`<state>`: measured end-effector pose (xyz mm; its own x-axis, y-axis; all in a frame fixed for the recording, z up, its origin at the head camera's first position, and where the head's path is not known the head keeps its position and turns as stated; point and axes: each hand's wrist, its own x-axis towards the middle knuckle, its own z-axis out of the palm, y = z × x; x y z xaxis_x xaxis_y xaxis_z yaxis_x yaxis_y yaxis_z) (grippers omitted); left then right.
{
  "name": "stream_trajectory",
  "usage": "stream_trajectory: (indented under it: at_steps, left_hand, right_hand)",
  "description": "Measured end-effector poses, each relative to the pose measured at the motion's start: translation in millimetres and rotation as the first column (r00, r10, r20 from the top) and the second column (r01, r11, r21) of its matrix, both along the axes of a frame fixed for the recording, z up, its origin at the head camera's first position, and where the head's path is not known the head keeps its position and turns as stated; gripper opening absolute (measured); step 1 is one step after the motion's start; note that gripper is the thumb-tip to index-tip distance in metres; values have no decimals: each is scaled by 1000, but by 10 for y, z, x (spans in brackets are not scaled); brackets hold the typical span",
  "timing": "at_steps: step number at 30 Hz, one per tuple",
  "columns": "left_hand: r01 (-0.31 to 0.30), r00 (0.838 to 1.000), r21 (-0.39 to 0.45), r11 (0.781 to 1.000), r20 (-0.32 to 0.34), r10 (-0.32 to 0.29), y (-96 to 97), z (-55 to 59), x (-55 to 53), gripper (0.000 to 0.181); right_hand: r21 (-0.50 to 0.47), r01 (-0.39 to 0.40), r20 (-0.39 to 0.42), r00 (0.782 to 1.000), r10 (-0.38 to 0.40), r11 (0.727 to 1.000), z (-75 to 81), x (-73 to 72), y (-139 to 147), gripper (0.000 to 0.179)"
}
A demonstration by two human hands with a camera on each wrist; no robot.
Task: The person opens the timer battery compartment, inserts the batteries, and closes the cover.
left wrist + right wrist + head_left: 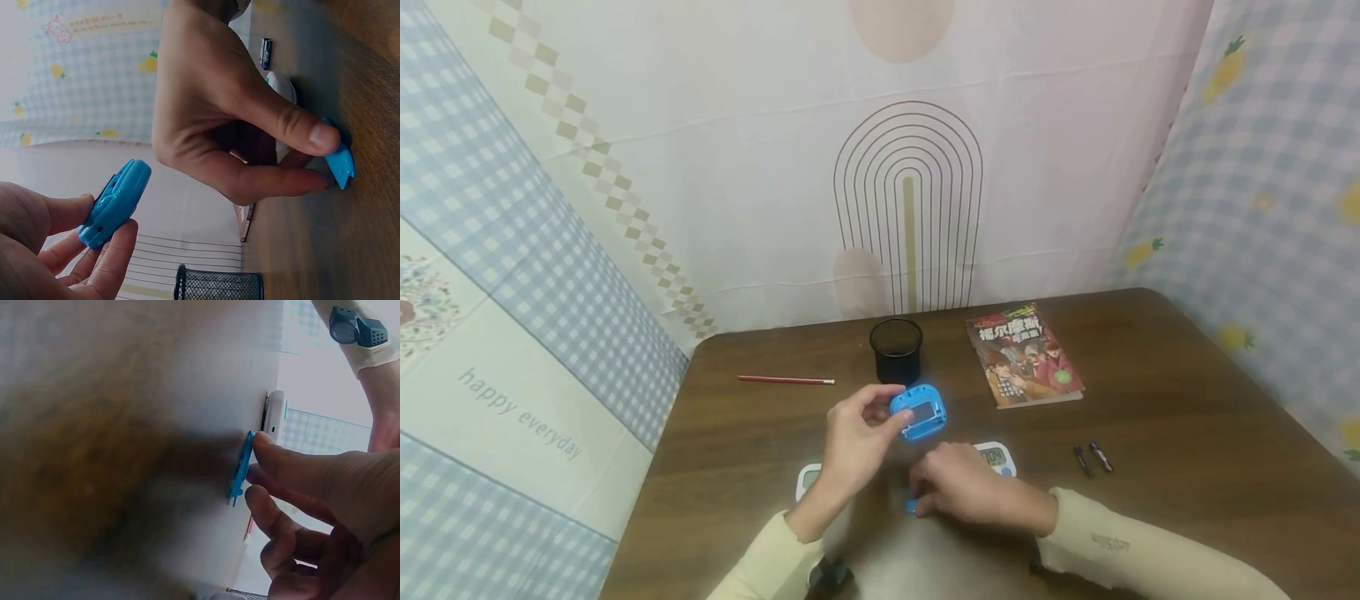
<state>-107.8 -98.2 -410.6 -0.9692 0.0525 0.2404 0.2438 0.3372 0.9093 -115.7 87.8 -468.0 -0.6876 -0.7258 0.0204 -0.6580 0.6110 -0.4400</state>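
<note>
My right hand is low on the table, thumb and forefinger pinching a small blue cover against the wood, tipped up on its edge. It looks like thin, stiff plastic, light and probably slick, so I judge it best taken by its long edges rather than its flat face, or it may skid or snap. Just beyond it, my left hand is raised off the table and grips the blue timer by its rim, fingertips curled round one side. It looks a hollow, light shell; holding the rim leaves its window free.

Partly hidden beyond my right hand lies a white timer, and another white timer sits under my left wrist; both crowd the space where I work. Off to the right of my right hand lie two batteries, round enough to roll. Farther out stand a black mesh cup, a red pencil to its left and a book to its right.
</note>
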Motion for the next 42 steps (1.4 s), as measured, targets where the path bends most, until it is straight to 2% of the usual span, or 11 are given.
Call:
stream_trajectory:
  at_steps: [5,11,16,22,27,34,42]
  left_hand:
    - [-6,1000,-4,1000,-13,6,-13,-11,-8,29]
    - [-12,1000,16,1000,-7,12,-38,-28,0,31]
    - [-28,1000,33,999,-8,28,-74,-46,10,30]
    - [-31,1000,28,999,0,31,-106,-44,23,29]
    - [-31,999,24,999,18,31,-106,-46,21,29]
    - [-15,1000,23,1000,21,14,-77,-64,5,28]
    - [-15,1000,19,1000,28,15,-76,-87,11,28]
  right_hand:
    - [-26,0,-32,999,-1,1000,40,3,37,14]
    - [-44,27,-30,999,-29,999,118,-27,115,21]
    - [-65,71,-85,993,-76,995,154,-43,218,29]
    - [-76,124,-120,984,-133,989,192,-66,363,29]
    - [-80,147,-189,969,-159,986,216,-84,482,30]
    - [-74,221,-139,963,-230,972,263,-88,641,31]
    - [-82,284,-178,939,-294,955,266,-66,840,28]
